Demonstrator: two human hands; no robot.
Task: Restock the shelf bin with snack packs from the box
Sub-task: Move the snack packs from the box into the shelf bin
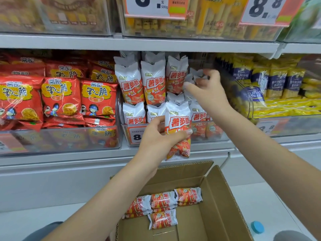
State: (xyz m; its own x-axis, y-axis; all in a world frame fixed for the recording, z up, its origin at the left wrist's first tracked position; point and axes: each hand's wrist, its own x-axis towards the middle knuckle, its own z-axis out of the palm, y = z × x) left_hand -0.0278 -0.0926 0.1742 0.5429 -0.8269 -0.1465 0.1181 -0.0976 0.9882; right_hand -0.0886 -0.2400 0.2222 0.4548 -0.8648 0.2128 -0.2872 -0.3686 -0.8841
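Nearest the camera, the cardboard box [217,206] sits open below the shelf, with a handful of snack packs [163,204] lying flat along its far side; most of its floor is bare, so the restocking looks well advanced.

Above the box, the left hand [156,141] grips one upright pack [178,129], thumb across its front and fingers curled behind, holding it just in front of the clear shelf bin [173,142].

Farther in, the right hand [206,91] reaches into the right side of that bin, its fingers curled round the crimped top of a pack [197,77] in the upper row, apparently seating or straightening it. The bin already holds two tiers of standing packs, full at the left and middle.

The step in hand seems to be placing packs in the right-hand column. Next, the right hand needs to let go and clear the gap, so the left can slide its pack in upright, label forward, without toppling its neighbours.

Red snack bags [60,100] fill the bin to the left, yellow packets [278,84] the one to the right.
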